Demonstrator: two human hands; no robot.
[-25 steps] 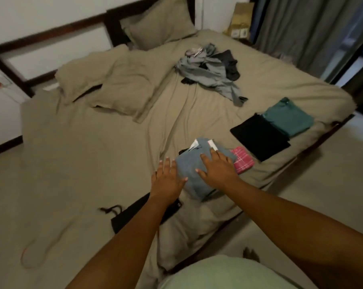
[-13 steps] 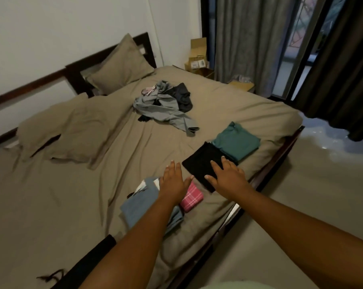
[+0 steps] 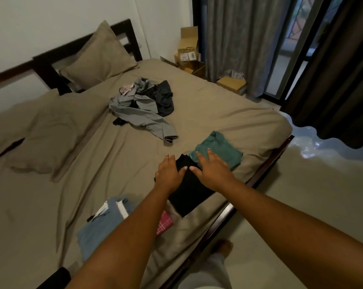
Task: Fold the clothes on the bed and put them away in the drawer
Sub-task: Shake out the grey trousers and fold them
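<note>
**Two flat hands on the black fold; four folds and one heap on the bed**

Four folded pieces are seen along the near edge of the bed [image 3: 218,113]. A black fold [image 3: 189,195] is laid in the middle, with a teal fold [image 3: 222,151] touching its far corner. A blue fold [image 3: 99,228] is laid nearer the camera, and a pink fold [image 3: 166,223] just beside it is partly hidden by the left forearm.

Both hands are laid palm down on the black fold. The left hand [image 3: 169,174] is placed at its left edge, fingers straight and close together. The right hand [image 3: 212,171] is spread, its fingertips reaching onto the teal fold. Nothing is pinched or gripped by either hand.

One unfolded heap [image 3: 143,113] is left well apart, toward the middle of the bed. Three pieces can be made out in it: a grey one, a dark one and a small striped one.

Three pillows [image 3: 99,53] are counted: one is propped against the dark headboard [image 3: 126,36] and two are laid at the left. Cardboard boxes [image 3: 189,38] are stacked in the far corner; their number cannot be told. Two curtains [image 3: 228,38] are hung at the right, one grey, one dark. One bare foot [image 3: 224,248] is seen on the floor [image 3: 301,205] beside the bed.
</note>
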